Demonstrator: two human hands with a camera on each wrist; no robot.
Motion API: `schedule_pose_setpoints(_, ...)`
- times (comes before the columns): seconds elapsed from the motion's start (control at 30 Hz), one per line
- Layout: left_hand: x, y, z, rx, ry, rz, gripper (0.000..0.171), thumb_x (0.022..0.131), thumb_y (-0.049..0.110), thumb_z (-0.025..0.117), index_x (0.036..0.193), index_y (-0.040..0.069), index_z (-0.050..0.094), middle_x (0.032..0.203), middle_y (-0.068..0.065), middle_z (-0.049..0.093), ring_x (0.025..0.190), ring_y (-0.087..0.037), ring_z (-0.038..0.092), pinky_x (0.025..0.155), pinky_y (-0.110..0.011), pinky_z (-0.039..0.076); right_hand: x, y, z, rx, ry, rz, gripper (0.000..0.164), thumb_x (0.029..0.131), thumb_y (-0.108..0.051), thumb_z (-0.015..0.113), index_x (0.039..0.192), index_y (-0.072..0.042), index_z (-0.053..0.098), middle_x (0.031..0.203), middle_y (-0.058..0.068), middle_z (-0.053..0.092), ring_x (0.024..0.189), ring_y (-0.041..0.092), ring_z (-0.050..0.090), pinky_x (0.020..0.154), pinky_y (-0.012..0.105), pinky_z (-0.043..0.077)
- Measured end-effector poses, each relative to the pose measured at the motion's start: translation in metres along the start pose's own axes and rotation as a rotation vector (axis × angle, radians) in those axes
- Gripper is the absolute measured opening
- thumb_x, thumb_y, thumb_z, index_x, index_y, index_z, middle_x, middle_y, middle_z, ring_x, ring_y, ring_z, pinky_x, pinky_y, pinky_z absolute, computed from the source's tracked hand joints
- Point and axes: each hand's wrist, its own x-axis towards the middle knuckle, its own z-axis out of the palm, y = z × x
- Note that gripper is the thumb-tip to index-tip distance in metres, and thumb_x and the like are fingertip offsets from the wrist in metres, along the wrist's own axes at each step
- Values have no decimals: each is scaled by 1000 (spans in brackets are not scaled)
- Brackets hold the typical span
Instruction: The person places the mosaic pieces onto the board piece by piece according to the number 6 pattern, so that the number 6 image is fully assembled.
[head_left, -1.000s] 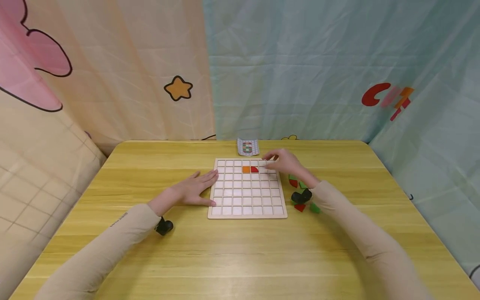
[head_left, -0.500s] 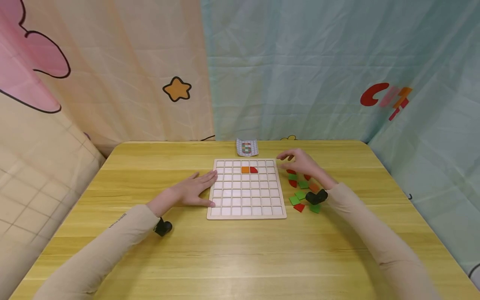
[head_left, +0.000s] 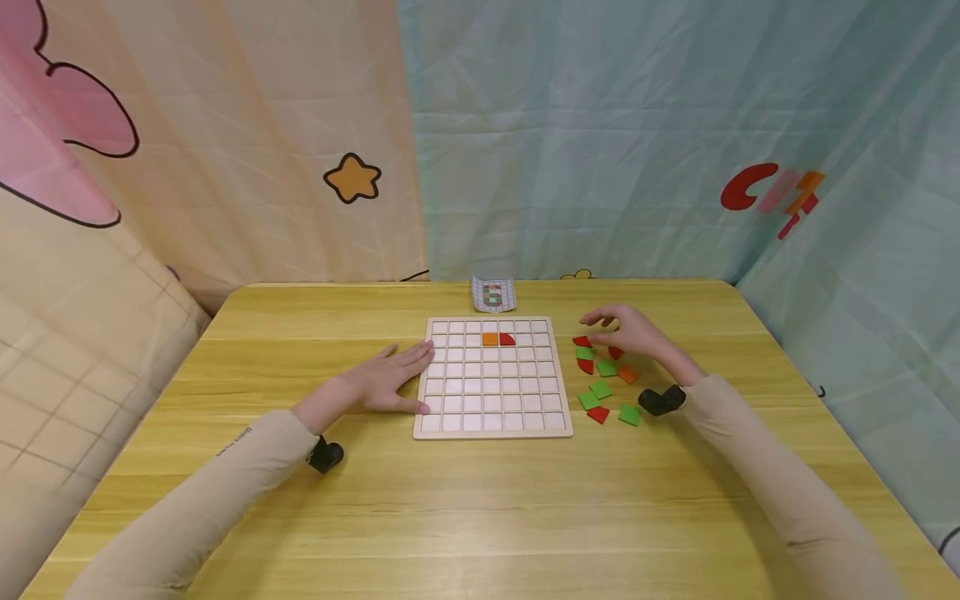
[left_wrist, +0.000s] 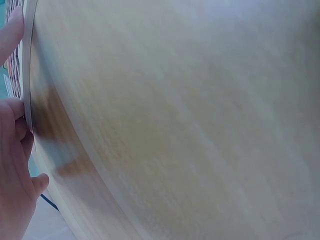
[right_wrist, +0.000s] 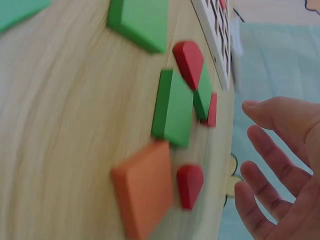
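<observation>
A pale wooden grid board (head_left: 492, 437) lies mid-table, with an orange square tile (head_left: 490, 339) and a red quarter-round tile (head_left: 507, 339) side by side in its cells. My left hand (head_left: 382, 383) rests with spread fingers on the board's left edge; the left wrist view catches its fingers (left_wrist: 11, 112) at that rim. Over the far end of the loose tiles hovers my right hand (head_left: 628, 331), fingers relaxed and apart, holding nothing. Beneath it are a red tile (right_wrist: 190, 185), a green tile (right_wrist: 175, 110) and an orange tile (right_wrist: 145, 190).
Several more loose tiles, such as a green square (head_left: 629, 415) and a red piece (head_left: 597, 414), are scattered right of the board. A small printed pattern card (head_left: 493, 294) lies behind the board. Curtains (head_left: 600, 150) hang past the table's far edge.
My right hand has moved from over the board's upper right cells rightward to the loose tiles, uncovering more of them. My left hand has stayed on the board's edge.
</observation>
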Motion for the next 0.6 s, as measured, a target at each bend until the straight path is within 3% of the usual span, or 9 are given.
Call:
schedule_pose_setpoints(0.33,0,0,-1,1,0,2,99,89,67,48,155,7,7,163,-9,-1,151,-25,3,120,-56,5,-18,20,-13,18,-1,4,38,87,-8,70,123,2,63,123,22,63,106,36,58,90,50,50)
schedule_pose_setpoints(0.6,0,0,-1,-3,-6,3,98,89,68,48,155,8,6,163,-9,-2,151,-25,3,120,-56,4,-29,38,-18,50,-29,-5,43,84,-9,73,125,2,62,122,22,64,100,31,59,85,35,52)
